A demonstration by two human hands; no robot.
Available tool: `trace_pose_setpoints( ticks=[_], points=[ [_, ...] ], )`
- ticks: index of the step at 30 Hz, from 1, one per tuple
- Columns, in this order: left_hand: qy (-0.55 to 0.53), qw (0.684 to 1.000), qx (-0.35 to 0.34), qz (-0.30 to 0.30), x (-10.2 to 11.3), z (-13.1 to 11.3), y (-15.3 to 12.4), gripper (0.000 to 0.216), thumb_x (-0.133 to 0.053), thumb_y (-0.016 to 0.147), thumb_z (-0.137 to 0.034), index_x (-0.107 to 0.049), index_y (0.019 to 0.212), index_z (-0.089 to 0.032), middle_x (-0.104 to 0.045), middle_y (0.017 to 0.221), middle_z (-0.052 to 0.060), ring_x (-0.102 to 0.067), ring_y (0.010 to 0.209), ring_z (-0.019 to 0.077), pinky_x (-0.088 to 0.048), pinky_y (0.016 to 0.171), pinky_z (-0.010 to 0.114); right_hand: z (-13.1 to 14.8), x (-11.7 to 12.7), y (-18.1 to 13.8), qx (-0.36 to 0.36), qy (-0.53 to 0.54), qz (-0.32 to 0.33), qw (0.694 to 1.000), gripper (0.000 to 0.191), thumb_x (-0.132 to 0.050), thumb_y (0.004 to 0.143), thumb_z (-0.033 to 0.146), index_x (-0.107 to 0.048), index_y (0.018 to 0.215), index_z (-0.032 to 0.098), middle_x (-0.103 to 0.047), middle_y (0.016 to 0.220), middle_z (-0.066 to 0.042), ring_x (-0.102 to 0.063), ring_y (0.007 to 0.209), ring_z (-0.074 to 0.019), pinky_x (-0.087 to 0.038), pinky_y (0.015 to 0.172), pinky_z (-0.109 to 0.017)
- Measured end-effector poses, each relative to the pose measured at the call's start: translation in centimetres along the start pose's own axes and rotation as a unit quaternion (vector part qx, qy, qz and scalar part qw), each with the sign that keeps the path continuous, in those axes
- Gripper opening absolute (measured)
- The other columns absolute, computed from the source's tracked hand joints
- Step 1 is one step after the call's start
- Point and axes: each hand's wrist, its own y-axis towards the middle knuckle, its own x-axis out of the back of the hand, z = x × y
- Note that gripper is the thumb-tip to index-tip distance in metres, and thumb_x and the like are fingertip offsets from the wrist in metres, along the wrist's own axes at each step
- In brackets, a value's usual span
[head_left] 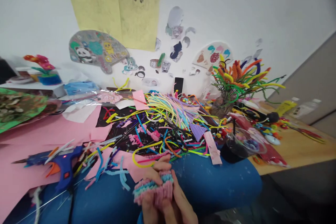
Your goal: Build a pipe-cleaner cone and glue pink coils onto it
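At the bottom middle of the head view, both hands hold a small piece made of pink and light-blue pipe cleaners, laid in rows. My left hand is closed on its left part, with fingers over the top. Around the right edge and underside wraps my right hand, also closed. Where the fingers overlap, it is hard to see which hand they belong to. Just beyond the hands a yellow pipe cleaner curves over pink paper. Short blue pipe cleaner offcuts lie to the left.
A blue hot glue gun rests on the left, its cord trailing forward. Bundled pastel pipe cleaners, black scissors and a clear cup of dark liquid clutter the table. A vase of pipe cleaner stems stands at back right.
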Motion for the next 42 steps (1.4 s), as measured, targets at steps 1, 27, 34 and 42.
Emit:
trace_pose_setpoints(
  ticks=[1, 27, 34, 42],
  points=[
    [-0.103, 0.991, 0.064, 0.052, -0.2, -0.3, 0.0, 0.032, -0.061, 0.073, -0.053, -0.068, 0.086, -0.025, -0.072, 0.094, 0.008, -0.065, 0.109, 0.0269, -0.06, 0.073, 0.036, 0.5, 0.2, 0.5, -0.001, -0.002, 0.0, 1.0, 0.039, -0.057, 0.093, 0.019, -0.061, 0.132, 0.019, -0.07, 0.123, -0.007, -0.068, 0.109, -0.026, -0.059, 0.088, -0.028],
    [-0.074, 0.959, 0.174, 0.21, 0.0, -3.4, -2.4, 0.076, -0.079, 0.07, -0.04, -0.051, 0.138, -0.024, -0.066, 0.119, 0.009, -0.065, 0.099, 0.0237, -0.049, 0.085, 0.032, 2.5, 8.0, 7.2, 0.168, -0.146, 0.202, 0.954, 0.015, -0.066, 0.088, 0.021, -0.062, 0.102, 0.023, -0.06, 0.096, -0.004, -0.06, 0.091, -0.0174, -0.051, 0.081, -0.023],
    [-0.103, 0.967, 0.228, 0.057, -0.2, -3.7, -1.8, 0.043, -0.068, 0.081, -0.053, -0.075, 0.09, -0.012, -0.075, 0.083, 0.01, -0.068, 0.076, 0.0217, -0.051, 0.075, 0.032, 0.4, 9.3, 6.9, 0.01, 0.119, 0.255, 0.96, 0.01, -0.065, 0.09, 0.034, -0.057, 0.09, 0.028, -0.069, 0.089, 0.0, -0.065, 0.081, -0.0171, -0.053, 0.072, -0.026],
    [0.066, 0.978, 0.194, 0.03, 0.7, -5.8, -2.1, 0.058, -0.061, 0.076, -0.069, -0.067, 0.071, -0.012, -0.069, 0.051, 0.009, -0.064, 0.045, 0.0186, -0.05, 0.049, 0.026, -5.6, 11.7, 9.7, -0.166, -0.137, 0.098, 0.972, 0.032, -0.066, 0.082, 0.045, -0.065, 0.102, 0.02, -0.072, 0.1, -0.009, -0.066, 0.094, -0.0261, -0.051, 0.084, -0.037]
  ],
)
